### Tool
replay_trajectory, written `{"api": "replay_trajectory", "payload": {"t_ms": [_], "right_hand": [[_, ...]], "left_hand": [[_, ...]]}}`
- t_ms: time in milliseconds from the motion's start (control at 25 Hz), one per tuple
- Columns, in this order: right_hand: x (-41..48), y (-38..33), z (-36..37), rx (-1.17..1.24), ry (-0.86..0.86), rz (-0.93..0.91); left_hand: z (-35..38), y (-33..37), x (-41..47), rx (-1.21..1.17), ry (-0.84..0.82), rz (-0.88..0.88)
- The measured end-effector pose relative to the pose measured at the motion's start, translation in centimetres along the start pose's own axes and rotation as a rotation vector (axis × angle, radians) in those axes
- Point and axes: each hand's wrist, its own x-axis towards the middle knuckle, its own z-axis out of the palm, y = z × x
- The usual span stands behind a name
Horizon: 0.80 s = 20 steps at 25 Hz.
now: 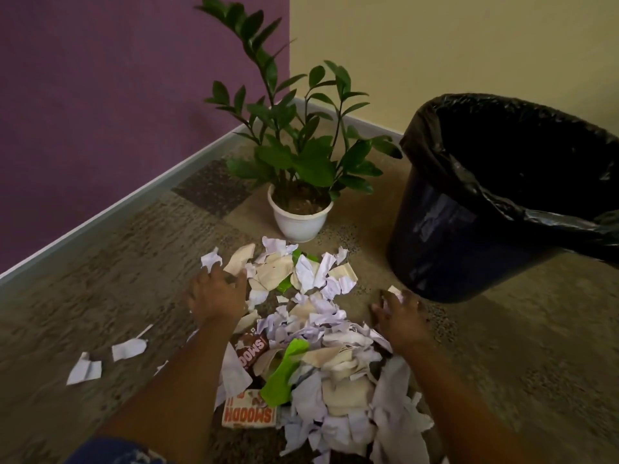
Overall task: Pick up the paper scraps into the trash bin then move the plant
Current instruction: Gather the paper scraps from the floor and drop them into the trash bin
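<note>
Both hands are lying on the scraps (315,333), piled on the carpet (100,289) w/ a few strays at 9 o'clock: left hand (217,293) is resting flat, fingers spread, right hand (400,318) is curling round a white bit at its fingertips. Plant (298,152) is standing at 12 o'clock just past the pile, bin (495,195) is sitting at 2 o'clock, w/ black liner.

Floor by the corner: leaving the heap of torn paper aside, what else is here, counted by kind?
Potted plant: 1
Trash bin: 1
Hands: 2 (left hand, right hand)
SMOODH-printed wrappers: 2 (brown, orange-lettered)
Total: 6
The paper scraps are too many to count.
</note>
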Motion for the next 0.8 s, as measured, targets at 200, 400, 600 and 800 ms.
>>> {"api": "replay_trajectory", "payload": {"t_ms": [200,400,600,800], "right_hand": [[-1.1,-2.0,-0.6,0.227,0.241,-0.239],[2.3,-6.6,-1.6,0.326,0.222,-0.252],[6.4,-11.2,-1.4,0.265,-0.140,-0.160],[6.3,-12.8,0.5,0.047,-0.238,-0.234]], "left_hand": [[1.3,-1.2,1.5,0.005,-0.021,-0.033],[2.3,0.0,4.4,-0.083,-0.073,-0.068],[3.6,2.7,6.8,-0.005,-0.319,0.039],[4.6,3.3,6.3,0.130,-0.325,0.246]]}}
